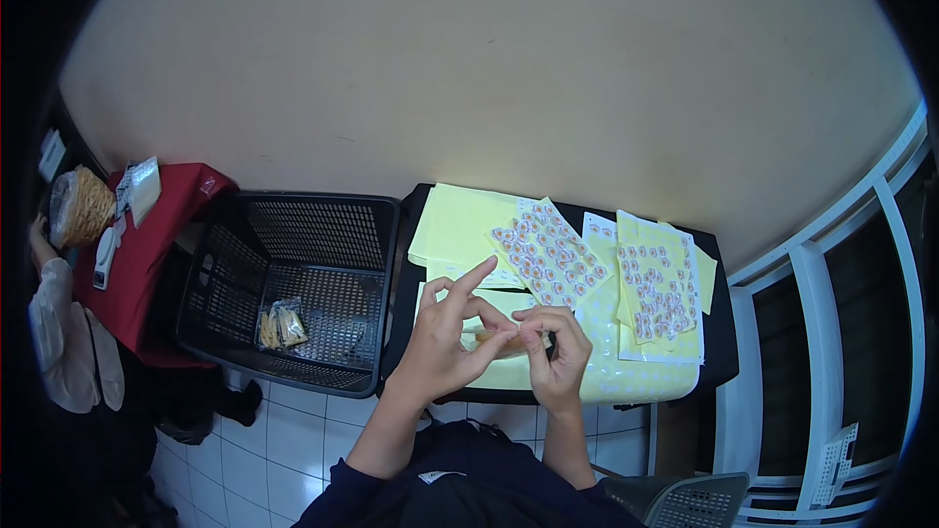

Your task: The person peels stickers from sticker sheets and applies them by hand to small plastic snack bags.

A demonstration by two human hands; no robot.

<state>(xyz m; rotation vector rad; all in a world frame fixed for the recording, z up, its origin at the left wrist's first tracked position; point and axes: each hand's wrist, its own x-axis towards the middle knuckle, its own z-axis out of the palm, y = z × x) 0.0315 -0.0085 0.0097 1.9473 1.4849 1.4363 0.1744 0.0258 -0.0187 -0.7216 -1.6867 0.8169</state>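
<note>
My left hand [448, 340] and my right hand [558, 357] meet over the front of the table. Thumb and fingers of the left are pinched together, while its index finger points up and away. The right hand's thumb and index finger pinch close beside the left fingertips. Something small and partly see-through seems to lie between them; its kind is hidden by the fingers. Just beyond is a sheet of round stickers [551, 252] on yellow backing. More sticker sheets [657, 288] overlap to the right, and plain yellow sheets [460, 225] lie to the left.
A dark plastic basket [323, 372] stands left of the table with small clear packets of pale sticks [282, 325] inside. Farther left, a person's sleeve [61, 313] is beside a red-covered table [156, 264] bearing a bag of brown food [83, 205]. White metal railing [817, 332] rises at right.
</note>
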